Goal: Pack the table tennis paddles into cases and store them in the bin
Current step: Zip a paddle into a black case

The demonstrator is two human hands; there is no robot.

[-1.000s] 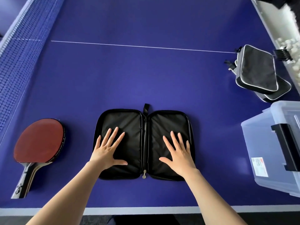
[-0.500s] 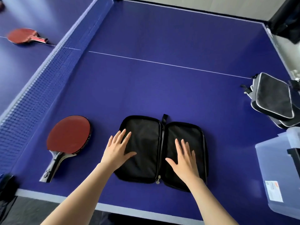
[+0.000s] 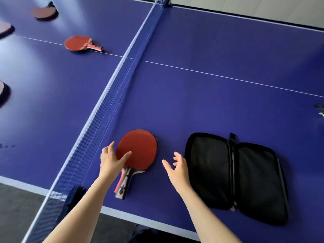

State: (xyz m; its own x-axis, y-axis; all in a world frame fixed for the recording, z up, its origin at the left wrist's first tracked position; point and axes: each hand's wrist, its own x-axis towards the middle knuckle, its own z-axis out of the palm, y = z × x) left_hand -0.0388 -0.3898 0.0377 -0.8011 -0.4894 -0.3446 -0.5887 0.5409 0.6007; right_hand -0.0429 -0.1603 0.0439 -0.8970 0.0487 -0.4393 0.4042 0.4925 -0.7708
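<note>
A red-faced paddle [image 3: 140, 148] lies flat on the blue table [image 3: 201, 102], its handle pointing toward me, just right of the net. My left hand [image 3: 112, 160] touches it: the thumb lies on the red rubber and the fingers reach along the blade's left edge. My right hand [image 3: 177, 169] hovers between the paddle and the case, fingers loosely spread, holding nothing. The black zip case [image 3: 233, 174] lies spread open and flat to the right, with nothing in either half. The bin is out of view.
The blue net [image 3: 112, 106] runs diagonally just left of the paddle. Beyond it lie several more red paddles, one [image 3: 78, 43] near the centre line. The table's near edge [image 3: 140, 220] is close to my arms. A dark strap [image 3: 319, 109] shows at the right border.
Both hands have left the open case. My left hand has reached the red paddle and my right hand hangs beside it. My view has swung left, so the bin and spare cases are gone.
</note>
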